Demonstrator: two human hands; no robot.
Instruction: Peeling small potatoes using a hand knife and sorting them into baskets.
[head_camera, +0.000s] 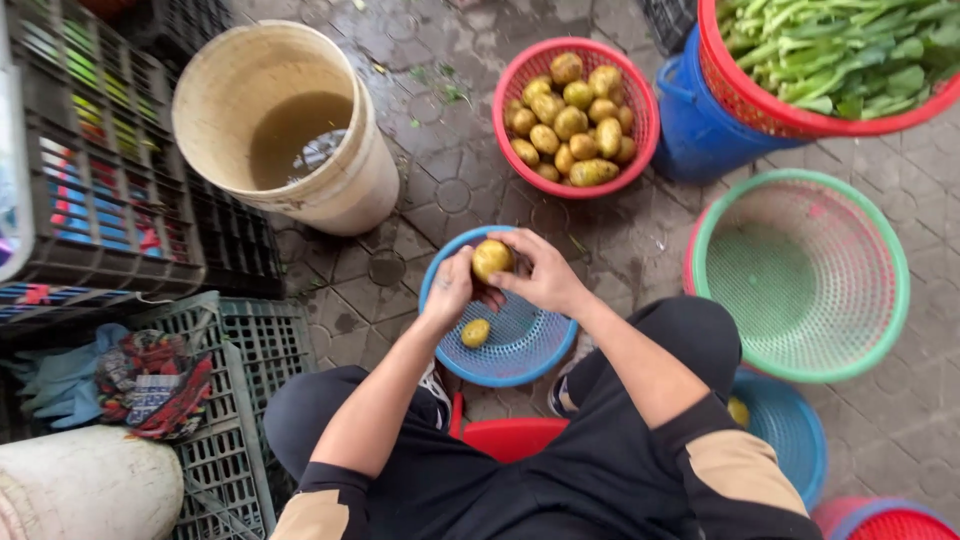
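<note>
Two hands meet over a blue basket (520, 350) on the ground, holding one yellow-brown potato (492, 259) between them. The left hand (449, 290) grips it from its left side with the fingers curled, and the right hand (541, 275) closes over it from the right and top, thumb and fingers pressed to the skin, so both hands are clamped on the potato. It looks nearly round from above; its long axis, as far as the view allows, seems to run roughly up toward the camera, though that is hard to judge. A smaller yellow piece (475, 333) lies in the blue basket below the left wrist. Farther off, a red basket (640, 140) holds a heap of similar potatoes (575, 118). To the right stands a green-rimmed basket (800, 275), and beyond it a red basket of green vegetables (840, 50) sits on a blue tub (700, 130). A cream bucket (290, 130) with murky water stands to the left, beside dark plastic crates (110, 160). The ground is wet grey paving (440, 180) with patterned tiles.
</note>
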